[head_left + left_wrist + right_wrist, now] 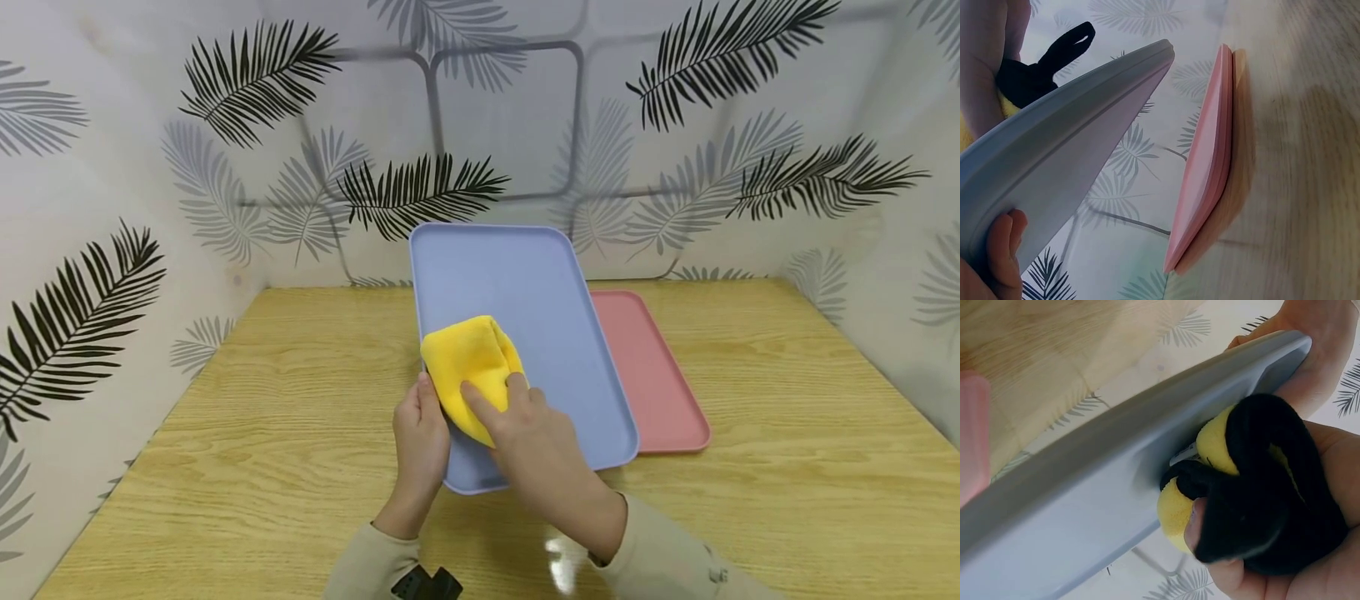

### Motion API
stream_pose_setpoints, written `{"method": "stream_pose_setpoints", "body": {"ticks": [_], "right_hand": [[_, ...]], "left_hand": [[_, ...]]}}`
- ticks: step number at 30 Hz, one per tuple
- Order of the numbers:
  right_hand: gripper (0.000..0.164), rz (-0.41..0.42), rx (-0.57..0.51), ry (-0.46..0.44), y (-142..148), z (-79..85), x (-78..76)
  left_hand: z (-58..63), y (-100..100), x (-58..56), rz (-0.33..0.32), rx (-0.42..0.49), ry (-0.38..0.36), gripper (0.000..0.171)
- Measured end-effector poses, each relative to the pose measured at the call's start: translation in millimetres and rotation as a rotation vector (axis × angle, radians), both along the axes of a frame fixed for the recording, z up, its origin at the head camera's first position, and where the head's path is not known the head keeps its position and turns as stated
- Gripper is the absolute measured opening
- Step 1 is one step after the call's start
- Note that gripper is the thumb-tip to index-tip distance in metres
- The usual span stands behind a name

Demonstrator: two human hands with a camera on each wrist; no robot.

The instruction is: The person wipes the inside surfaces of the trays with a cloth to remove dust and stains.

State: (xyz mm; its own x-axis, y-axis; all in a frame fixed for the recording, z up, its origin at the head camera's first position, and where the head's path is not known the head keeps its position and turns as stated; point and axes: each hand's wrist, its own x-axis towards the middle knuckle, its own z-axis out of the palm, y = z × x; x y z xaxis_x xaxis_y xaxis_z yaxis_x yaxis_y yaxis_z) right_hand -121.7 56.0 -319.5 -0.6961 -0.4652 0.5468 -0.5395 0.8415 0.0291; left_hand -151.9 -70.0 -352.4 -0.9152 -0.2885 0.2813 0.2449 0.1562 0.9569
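A light blue rectangular tray (517, 287) is held tilted above the table. My left hand (422, 437) grips its near left edge, with fingertips (1005, 247) against the underside in the left wrist view. In my right hand (543, 454) is a folded yellow cloth (467, 358), pressed on the tray's inner face near the left hand. The right wrist view shows that a black fabric part with a loop (1260, 506) is bunched with the yellow cloth in the right hand's grasp. Part of the right hand is hidden behind it.
A pink tray (663, 392) lies on the wooden table (285, 433), partly covered from above by the blue tray. Behind the table hangs a pale curtain (510, 108) with leaf prints, and it also runs along both sides.
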Motion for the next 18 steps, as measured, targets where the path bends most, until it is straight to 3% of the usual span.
{"method": "stream_pose_setpoints", "body": {"ticks": [6, 18], "right_hand": [[0.060, -0.035, -0.003, -0.033, 7, 2.7, -1.6], [0.061, -0.115, -0.025, -0.073, 29, -0.5, -9.4]], "left_hand": [[0.6, -1, 0.1, -0.014, 0.017, 0.005, 0.042], [1.9, -5, 0.1, 0.053, -0.006, 0.045, 0.039]]}}
